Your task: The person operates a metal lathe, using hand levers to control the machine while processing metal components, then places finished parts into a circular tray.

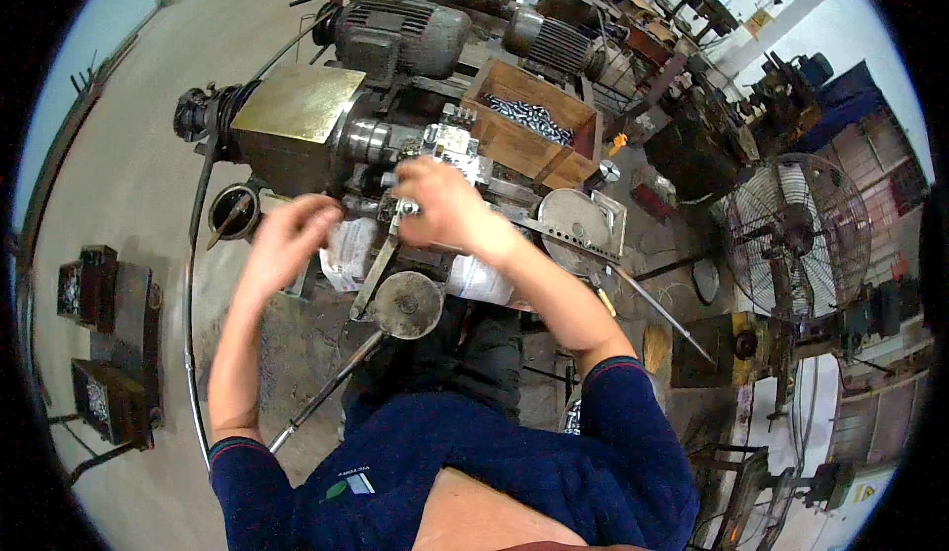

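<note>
In front of me stands a small lathe-like machine with a brass-topped headstock [301, 104] and a shiny round spindle [370, 142]. My right hand [440, 205] is over the metal tool slide [453, 144], just right of the spindle. Its fingers curl down beside a small bright fitting, and what they grip is hidden. My left hand [295, 237] is in the air below the headstock, a little blurred. Its fingers and thumb are bent together toward the spindle; any small part in them cannot be made out. A round metal disc [408, 306] lies below my right hand.
Behind the slide, a wooden box [529, 156] holds many small shiny metal parts. A dark motor [400, 35] sits at the back. A pot [234, 211] stands left of the machine. On the right are a round plate [575, 223] and a large fan [797, 237]. Dark bins [104, 398] stand far left.
</note>
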Motion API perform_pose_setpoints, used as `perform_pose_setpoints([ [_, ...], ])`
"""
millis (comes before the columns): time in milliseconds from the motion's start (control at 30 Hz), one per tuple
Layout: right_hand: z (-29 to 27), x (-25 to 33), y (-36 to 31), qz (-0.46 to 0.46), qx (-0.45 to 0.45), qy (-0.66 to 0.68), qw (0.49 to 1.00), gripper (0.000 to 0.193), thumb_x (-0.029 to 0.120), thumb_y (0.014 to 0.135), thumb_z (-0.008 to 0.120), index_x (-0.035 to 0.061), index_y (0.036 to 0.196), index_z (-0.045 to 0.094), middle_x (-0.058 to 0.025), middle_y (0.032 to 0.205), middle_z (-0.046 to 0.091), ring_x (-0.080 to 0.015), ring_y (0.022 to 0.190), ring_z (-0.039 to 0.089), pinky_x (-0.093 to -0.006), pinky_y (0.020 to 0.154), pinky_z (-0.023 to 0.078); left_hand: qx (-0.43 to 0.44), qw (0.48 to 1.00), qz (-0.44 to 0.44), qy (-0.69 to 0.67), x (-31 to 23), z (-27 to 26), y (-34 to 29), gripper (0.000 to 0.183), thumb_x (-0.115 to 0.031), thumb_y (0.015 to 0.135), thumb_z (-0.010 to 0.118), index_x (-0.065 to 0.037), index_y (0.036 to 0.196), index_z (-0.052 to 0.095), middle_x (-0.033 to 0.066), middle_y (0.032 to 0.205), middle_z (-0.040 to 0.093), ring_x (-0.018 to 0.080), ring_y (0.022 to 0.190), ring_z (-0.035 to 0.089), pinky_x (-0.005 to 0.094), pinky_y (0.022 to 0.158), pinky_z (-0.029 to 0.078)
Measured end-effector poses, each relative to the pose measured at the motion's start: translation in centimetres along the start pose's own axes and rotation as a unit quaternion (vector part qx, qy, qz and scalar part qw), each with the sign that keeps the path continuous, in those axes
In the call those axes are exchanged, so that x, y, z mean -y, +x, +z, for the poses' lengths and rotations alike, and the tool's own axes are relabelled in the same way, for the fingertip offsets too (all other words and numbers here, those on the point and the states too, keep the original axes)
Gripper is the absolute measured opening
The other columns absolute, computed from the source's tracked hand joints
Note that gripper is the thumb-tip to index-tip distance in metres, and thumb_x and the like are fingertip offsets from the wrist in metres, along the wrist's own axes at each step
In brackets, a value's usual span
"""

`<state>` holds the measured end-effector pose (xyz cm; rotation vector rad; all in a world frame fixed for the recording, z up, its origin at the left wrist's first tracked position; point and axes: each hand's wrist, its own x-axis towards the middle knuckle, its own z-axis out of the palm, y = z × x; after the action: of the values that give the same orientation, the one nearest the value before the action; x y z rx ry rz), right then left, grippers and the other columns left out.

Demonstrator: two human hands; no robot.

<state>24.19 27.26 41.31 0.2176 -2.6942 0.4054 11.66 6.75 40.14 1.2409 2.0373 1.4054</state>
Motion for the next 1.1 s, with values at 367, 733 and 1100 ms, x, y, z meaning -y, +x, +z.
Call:
perform_pose_setpoints([
  [367,7.1,-7.6,5.7,0.134,0.134,-0.170,0.967,0.027,0.025,0.052,0.066,0.0037,0.070,0.068,-0.0132,0.081,0.063,-0.0294,0.090,0.056,-0.0347,0.085,0.044,-0.188,0.836,-0.173,0.485,8.6,-14.9,-15.3,0.032,-0.031,0.084,0.055,-0.002,0.098,0.060,0.0186,0.068,0.059,0.0359,0.069,0.058,0.0413,0.061,0.045],
  [733,7.7,-8.2,5.7,0.121,0.093,-0.115,0.981,0.025,0.021,0.052,0.063,-0.0008,0.064,0.064,-0.0153,0.080,0.060,-0.0321,0.085,0.055,-0.0380,0.080,0.045,-0.166,0.824,-0.276,0.466,15.6,-11.5,-17.4,0.027,-0.020,0.077,0.062,0.001,0.092,0.052,0.0221,0.069,0.057,0.0364,0.070,0.059,0.0422,0.061,0.046],
  [1100,7.1,-8.2,5.1,0.119,0.092,-0.125,0.981,0.029,0.018,0.048,0.064,0.0003,0.072,0.065,-0.0148,0.087,0.060,-0.0326,0.088,0.053,-0.0373,0.084,0.043,-0.196,0.706,-0.267,0.625,25.6,-27.5,-16.8,0.016,-0.008,0.070,0.058,-0.001,0.084,0.056,0.0167,0.078,0.060,0.0348,0.074,0.059,0.0432,0.065,0.047],
])
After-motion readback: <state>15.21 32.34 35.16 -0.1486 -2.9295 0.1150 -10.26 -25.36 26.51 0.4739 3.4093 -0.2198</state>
